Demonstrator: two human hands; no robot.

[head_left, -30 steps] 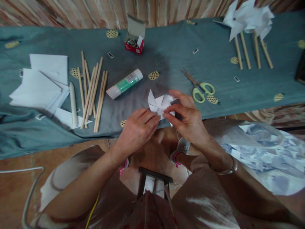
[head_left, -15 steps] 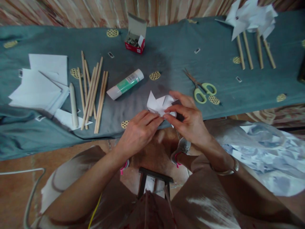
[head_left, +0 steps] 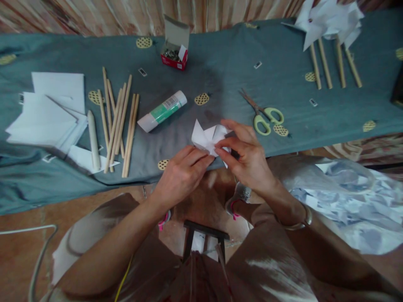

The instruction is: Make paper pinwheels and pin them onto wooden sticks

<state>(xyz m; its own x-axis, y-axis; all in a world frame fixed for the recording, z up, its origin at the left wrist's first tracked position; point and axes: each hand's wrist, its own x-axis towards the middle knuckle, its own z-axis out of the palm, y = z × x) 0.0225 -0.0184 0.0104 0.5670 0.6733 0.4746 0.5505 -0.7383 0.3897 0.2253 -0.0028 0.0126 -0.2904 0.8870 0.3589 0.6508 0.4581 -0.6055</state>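
Both my hands hold a white paper pinwheel (head_left: 204, 137) over the near edge of the cloth-covered table. My left hand (head_left: 185, 170) grips its lower left side, fingers pressed together. On the right, my right hand (head_left: 244, 153) pinches the folded paper near its middle with thumb and fingertips. One pointed blade sticks up at the left; part of the paper is hidden behind my fingers. A glue stick (head_left: 165, 110) with a green label lies to the upper left. Scissors (head_left: 262, 115) with light green handles rest to the right.
Several wooden sticks (head_left: 116, 121) and white paper sheets (head_left: 44, 117) lie at the left, beside a pale pointed rod (head_left: 93, 140). An open red box (head_left: 174, 58) of small metal pieces stands at the back. Finished pinwheels (head_left: 330, 21) lie far right. A clear bag of paper scraps (head_left: 352, 209) sits lower right.
The view has shifted slightly, so the table things appear a little further left. My hands keep their hold on the paper pinwheel, with small movement of the right fingers.
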